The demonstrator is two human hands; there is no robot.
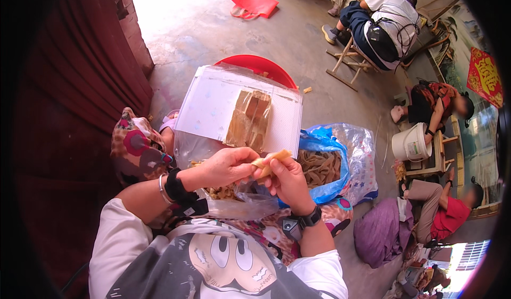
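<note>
A pale yellow folded strip (pixel 282 155), its material unclear, is held between my two hands in front of my chest. My left hand (pixel 226 167) pinches its left end with thumb and forefinger. On its right part press the thumb and curled fingers of my right hand (pixel 287 181). Just beyond them, a stack of tan-brown sheets (pixel 246 120) lies on a white board (pixel 205 107) partly covered with clear plastic. Brown strips (pixel 318 167) fill a blue plastic bag (pixel 334 192) to the right. Below my left hand, yellowish pieces (pixel 222 193) sit in a clear plastic bag (pixel 255 208).
The board rests over a red basin (pixel 261 64). A dark red curtain (pixel 80 86) hangs at left. A red bag (pixel 253 3) lies on the floor. At right are seated people (pixel 391 22), a white bucket (pixel 410 143) and a purple sack (pixel 380 230).
</note>
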